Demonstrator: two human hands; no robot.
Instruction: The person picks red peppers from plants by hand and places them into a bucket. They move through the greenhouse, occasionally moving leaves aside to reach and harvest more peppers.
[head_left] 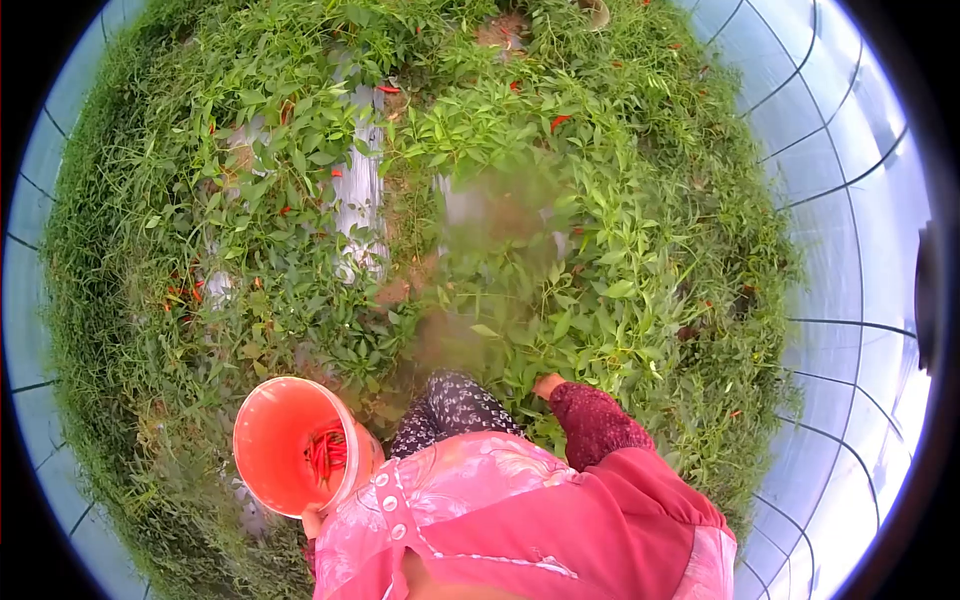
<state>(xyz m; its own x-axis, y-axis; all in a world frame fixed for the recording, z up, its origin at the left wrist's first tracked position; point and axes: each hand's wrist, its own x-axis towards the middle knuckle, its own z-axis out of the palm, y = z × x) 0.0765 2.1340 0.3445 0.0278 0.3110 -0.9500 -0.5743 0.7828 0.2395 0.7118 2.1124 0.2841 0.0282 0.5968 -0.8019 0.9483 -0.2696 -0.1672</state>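
Observation:
My left hand (313,522) is closed on the near rim of a red bucket (265,435), which hangs tilted at my left side. A small heap of red chili peppers (327,455) lies inside it. My right hand (546,385) reaches down among the leaves of a green pepper plant (580,345) in front of me. Only the back of that hand shows beyond the dark red sleeve; its fingers are hidden, so I cannot make out whether it holds anything.
Dense pepper plants spread ahead and to both sides, with red peppers (560,122) among the leaves. Silvery plastic mulch (360,190) and bare soil run between rows. Greenhouse film with dark ribs (840,250) curves along the right. A blurry patch covers the middle.

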